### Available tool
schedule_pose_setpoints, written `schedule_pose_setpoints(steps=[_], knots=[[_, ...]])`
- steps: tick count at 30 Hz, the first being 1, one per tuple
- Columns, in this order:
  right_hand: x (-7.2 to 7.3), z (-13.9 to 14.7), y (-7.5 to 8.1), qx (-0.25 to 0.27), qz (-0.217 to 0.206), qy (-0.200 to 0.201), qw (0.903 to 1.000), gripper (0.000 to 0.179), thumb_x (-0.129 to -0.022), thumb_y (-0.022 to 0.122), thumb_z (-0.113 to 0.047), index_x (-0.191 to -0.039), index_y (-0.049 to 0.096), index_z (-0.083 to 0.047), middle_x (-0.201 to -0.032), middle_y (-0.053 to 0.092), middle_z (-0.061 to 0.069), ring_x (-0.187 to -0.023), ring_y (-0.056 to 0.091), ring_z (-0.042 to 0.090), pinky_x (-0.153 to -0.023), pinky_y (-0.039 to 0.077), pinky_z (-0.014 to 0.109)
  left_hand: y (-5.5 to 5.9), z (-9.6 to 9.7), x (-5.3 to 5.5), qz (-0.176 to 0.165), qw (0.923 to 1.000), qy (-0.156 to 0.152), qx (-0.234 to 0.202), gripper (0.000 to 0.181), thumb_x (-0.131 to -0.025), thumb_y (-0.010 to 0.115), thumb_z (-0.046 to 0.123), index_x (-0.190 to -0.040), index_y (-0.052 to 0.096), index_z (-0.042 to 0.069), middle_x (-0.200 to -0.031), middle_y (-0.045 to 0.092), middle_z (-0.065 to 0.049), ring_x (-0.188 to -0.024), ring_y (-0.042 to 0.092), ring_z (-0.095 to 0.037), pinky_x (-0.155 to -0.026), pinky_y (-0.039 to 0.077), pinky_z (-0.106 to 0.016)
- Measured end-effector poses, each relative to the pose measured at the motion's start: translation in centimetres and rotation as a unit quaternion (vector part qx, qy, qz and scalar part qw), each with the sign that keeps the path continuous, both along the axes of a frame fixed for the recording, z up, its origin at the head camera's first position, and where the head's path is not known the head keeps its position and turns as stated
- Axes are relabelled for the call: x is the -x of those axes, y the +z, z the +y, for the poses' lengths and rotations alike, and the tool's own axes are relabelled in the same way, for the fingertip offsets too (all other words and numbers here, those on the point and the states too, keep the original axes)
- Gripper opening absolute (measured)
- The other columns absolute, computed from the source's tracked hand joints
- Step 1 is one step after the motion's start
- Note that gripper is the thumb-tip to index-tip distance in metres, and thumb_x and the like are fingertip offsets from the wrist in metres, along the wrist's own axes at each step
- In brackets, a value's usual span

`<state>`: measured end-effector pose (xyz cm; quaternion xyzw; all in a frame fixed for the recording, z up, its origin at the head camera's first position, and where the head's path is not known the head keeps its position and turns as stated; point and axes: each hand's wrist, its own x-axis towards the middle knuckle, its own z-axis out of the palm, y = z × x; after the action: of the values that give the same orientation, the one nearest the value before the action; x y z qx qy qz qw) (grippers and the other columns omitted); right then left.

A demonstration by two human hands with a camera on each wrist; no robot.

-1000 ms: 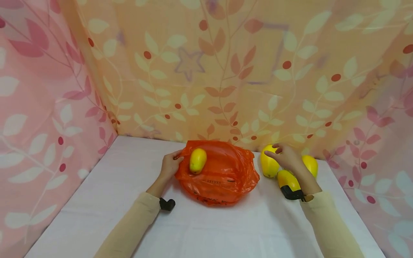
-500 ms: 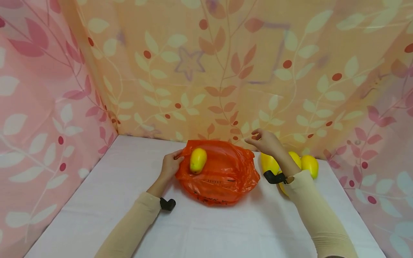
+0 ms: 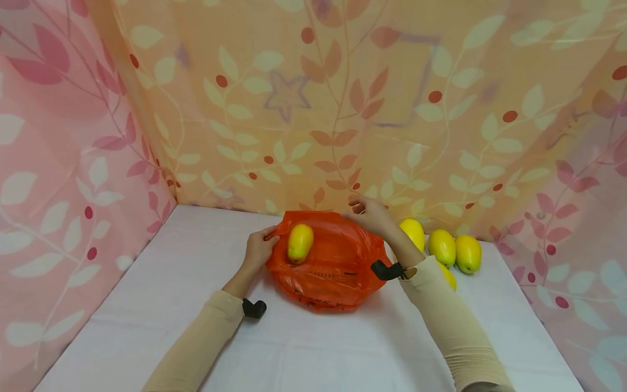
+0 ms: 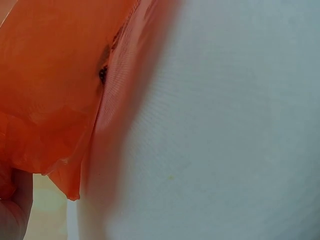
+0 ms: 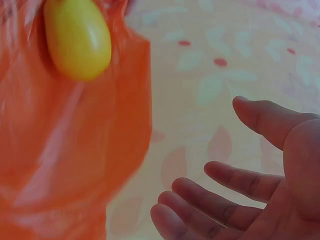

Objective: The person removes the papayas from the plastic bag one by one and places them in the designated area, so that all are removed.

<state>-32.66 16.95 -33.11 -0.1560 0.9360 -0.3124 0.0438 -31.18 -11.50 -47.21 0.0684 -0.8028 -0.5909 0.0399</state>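
Note:
An orange-red plastic bag (image 3: 338,250) with dark print lies spread on the white table. One oval yellow fruit, like a mango (image 3: 300,243), sits at the bag's left side. My left hand (image 3: 259,251) pinches the bag's left edge; in the left wrist view the bag (image 4: 50,75) hangs from those fingers. Over the bag's back right edge is my right hand (image 3: 374,218), holding nothing. The right wrist view shows that hand (image 5: 250,195) with thumb and fingers spread apart, to the side of the bag (image 5: 115,135).
Several more yellow mango-like fruits (image 3: 442,247) lie grouped on the table (image 3: 333,348) to the right, partly behind my right forearm. Patterned cloth walls (image 3: 235,136) enclose the back and both sides. Each wrist carries a small black mount (image 3: 254,309).
My right hand has moved left, from above the yellow fruits to the bag's back right edge. The left hand, the bag and the fruit at its left side look unmoved.

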Motion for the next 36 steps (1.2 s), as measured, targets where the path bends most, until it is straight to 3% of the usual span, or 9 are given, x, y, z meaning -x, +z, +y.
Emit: schedule_pose_setpoints(steps=[4,8,21,27,31,36], knots=[[-0.2,-1.7,-0.1,0.004,-0.003,0.015,0.9999,0.053,-0.092,0.066,-0.037,-0.129,0.056,-0.001,-0.120,0.061,0.022,-0.106,0.061,0.035,-0.088,0.054,0.044,0.1,0.0,0.0,0.005,1.0000,0.003,0.000,0.038,-0.096,0.059,0.009,-0.134,0.058,0.002,-0.134,0.060,-0.020,-0.121,0.059,-0.032,-0.102,0.050,-0.045],[-0.4,-3.2,-0.7,-0.014,-0.019,0.000,0.9997,0.053,-0.092,0.066,-0.039,-0.128,0.057,-0.001,-0.119,0.062,0.020,-0.100,0.062,0.032,-0.084,0.055,0.041,0.1,0.0,-0.1,0.007,0.9999,0.007,-0.003,0.038,-0.096,0.059,0.008,-0.134,0.058,0.001,-0.135,0.059,-0.020,-0.123,0.058,-0.032,-0.103,0.048,-0.044],[0.6,-6.7,-4.2,0.001,-0.077,-0.009,0.9970,0.058,-0.090,0.067,-0.041,-0.130,0.056,0.000,-0.117,0.063,0.018,-0.087,0.059,0.025,-0.071,0.051,0.031,0.3,-0.2,0.0,0.002,1.0000,0.000,0.009,0.039,-0.097,0.058,0.009,-0.135,0.057,0.001,-0.134,0.059,-0.020,-0.120,0.059,-0.031,-0.102,0.050,-0.045],[1.1,-7.7,-6.0,0.005,-0.141,-0.034,0.9894,0.065,-0.088,0.068,-0.047,-0.135,0.052,-0.005,-0.130,0.058,0.014,-0.088,0.058,0.023,-0.069,0.051,0.027,0.0,-0.3,-0.1,-0.006,0.9999,-0.002,0.009,0.038,-0.096,0.059,0.009,-0.134,0.058,0.001,-0.136,0.059,-0.020,-0.123,0.057,-0.031,-0.103,0.049,-0.044],[1.4,-8.2,-6.9,0.018,-0.160,-0.049,0.9857,0.066,-0.087,0.069,-0.047,-0.135,0.052,-0.006,-0.126,0.058,0.013,-0.087,0.058,0.025,-0.069,0.051,0.029,-0.1,-0.2,-0.2,0.000,1.0000,0.003,0.007,0.038,-0.096,0.059,0.008,-0.133,0.059,0.001,-0.135,0.059,-0.020,-0.123,0.057,-0.031,-0.103,0.049,-0.044],[1.8,-9.1,-7.9,0.026,-0.167,-0.049,0.9844,0.073,-0.085,0.071,-0.049,-0.138,0.050,-0.003,-0.132,0.058,0.015,-0.096,0.058,0.026,-0.072,0.053,0.030,0.2,-0.3,-0.4,0.002,1.0000,0.008,0.002,0.038,-0.096,0.059,0.008,-0.133,0.059,0.001,-0.134,0.060,-0.020,-0.121,0.059,-0.032,-0.102,0.050,-0.045]])
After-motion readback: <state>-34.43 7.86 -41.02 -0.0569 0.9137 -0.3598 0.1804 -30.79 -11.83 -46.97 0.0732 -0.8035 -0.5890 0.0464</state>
